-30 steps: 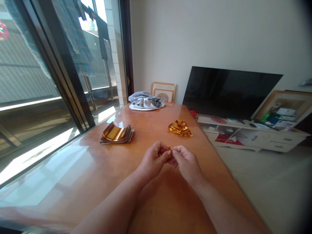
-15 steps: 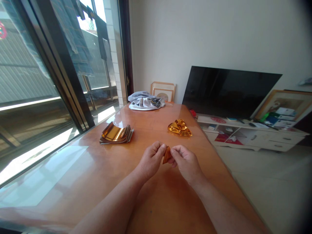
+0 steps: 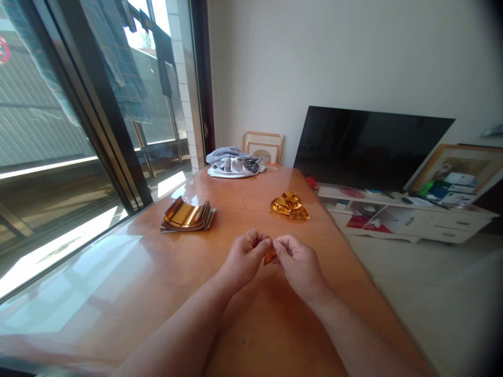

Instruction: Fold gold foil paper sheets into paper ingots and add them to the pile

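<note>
Both my hands meet above the middle of the wooden table [image 3: 129, 272]. My left hand [image 3: 245, 259] and my right hand [image 3: 296, 262] pinch a small folded piece of gold foil paper [image 3: 269, 255] between their fingertips; only a small part of it shows. A stack of gold foil sheets [image 3: 187, 215] lies on the table to the far left of my hands. A small heap of folded gold foil pieces [image 3: 290, 206] lies farther back on the right.
A grey bundle of cloth [image 3: 234, 162] sits at the table's far end, with a picture frame [image 3: 263, 147] behind it. A glass sliding door [image 3: 78, 104] runs along the left. A dark TV [image 3: 369, 149] on a white low cabinet [image 3: 408, 220] stands to the right.
The foil piece showed more between my fingers half a second ago; now my fingertips have closed together over it and it shows less. Everything on the table stays put.
</note>
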